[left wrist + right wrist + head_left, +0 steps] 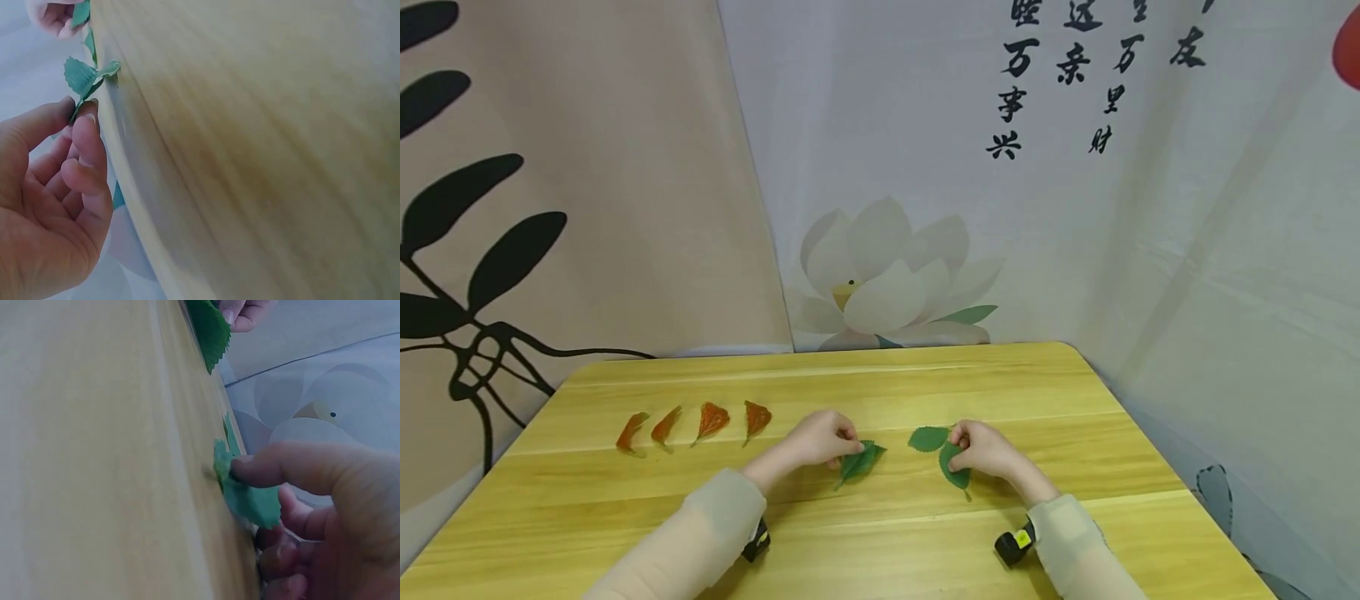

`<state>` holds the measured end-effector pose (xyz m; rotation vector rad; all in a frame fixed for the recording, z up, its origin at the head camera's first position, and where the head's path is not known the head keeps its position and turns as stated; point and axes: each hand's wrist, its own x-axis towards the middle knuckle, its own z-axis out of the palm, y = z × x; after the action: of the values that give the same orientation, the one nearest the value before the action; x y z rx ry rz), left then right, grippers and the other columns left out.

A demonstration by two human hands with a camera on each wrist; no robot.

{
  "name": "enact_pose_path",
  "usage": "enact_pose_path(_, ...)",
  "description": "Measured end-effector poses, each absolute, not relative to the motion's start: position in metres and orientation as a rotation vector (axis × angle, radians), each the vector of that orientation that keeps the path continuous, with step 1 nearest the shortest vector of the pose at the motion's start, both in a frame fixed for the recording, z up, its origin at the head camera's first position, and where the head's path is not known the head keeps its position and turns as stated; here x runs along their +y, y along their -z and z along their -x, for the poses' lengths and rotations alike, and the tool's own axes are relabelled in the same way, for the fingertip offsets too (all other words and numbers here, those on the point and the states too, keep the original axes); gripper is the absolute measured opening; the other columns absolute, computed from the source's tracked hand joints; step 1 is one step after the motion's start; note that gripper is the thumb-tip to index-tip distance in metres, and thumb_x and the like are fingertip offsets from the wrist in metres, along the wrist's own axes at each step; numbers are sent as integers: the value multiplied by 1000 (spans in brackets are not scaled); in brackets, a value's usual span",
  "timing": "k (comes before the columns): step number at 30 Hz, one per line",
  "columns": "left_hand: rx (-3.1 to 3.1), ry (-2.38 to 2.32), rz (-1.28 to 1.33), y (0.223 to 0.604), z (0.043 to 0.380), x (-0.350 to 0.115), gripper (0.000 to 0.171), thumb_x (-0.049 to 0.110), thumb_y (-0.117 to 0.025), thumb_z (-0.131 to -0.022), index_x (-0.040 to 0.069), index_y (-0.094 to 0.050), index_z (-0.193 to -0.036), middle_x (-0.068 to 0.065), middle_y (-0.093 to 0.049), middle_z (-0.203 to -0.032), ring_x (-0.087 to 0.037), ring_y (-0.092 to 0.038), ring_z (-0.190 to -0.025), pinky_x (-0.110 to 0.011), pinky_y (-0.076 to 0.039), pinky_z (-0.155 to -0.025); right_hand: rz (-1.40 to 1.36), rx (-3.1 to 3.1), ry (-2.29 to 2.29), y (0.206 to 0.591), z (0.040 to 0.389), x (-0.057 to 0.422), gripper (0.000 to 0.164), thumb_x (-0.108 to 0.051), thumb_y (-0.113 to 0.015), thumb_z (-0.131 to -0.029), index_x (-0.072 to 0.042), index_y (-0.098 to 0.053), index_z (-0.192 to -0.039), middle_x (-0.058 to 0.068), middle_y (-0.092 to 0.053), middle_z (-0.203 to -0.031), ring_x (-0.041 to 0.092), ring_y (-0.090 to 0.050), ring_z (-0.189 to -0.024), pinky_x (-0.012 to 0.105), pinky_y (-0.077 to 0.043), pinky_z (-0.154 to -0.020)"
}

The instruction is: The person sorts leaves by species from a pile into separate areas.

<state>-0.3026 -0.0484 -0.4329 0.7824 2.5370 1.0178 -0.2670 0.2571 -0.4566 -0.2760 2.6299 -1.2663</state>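
Between thumb and fingertips, my left hand (823, 437) pinches green leaf material (863, 462) over the middle of the table; in the left wrist view, two serrated blades (80, 78) fan out from the pinch. To the right, my right hand (987, 450) pinches a serrated green leaf (953, 465), its stem pointing toward me. The right wrist view shows the thumb across this leaf (253, 503), close over the wood. Another green leaf (928, 439) lies flat just left of the right fingertips, its edge close to the pinched leaf.
Several orange-brown leaves (711, 420) lie in a row on the left of the wooden table (880, 542). Small black devices sit at both wrists, one of them a black box (1015, 543) at the right. A printed cloth backdrop (910, 125) hangs behind the far edge.
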Motion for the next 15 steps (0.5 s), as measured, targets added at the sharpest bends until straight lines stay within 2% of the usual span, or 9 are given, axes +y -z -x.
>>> enact_pose_path(10, 2492, -1066, -741, 434, 302, -48, 20, 22, -68, -93, 9, -68, -78, -4, -59, -61, -19, -59, -47, -33, -50, -52, 262, 2686, 1328, 454, 271, 264, 29, 7, -72, -73, -2, -54, -94, 2, -44, -72, 15, -40, -63, 27, -38, -58)
enact_pose_path(15, 2491, -1052, -741, 434, 302, -48, 20, 22, -67, -93, 11, -69, -76, -3, -59, -59, -19, -58, -45, -28, -45, -47, 286, 2809, 1208, 451, 269, 260, 23, 9, -66, -73, -5, -57, -89, 1, -44, -66, 13, -38, -56, 27, -36, -55)
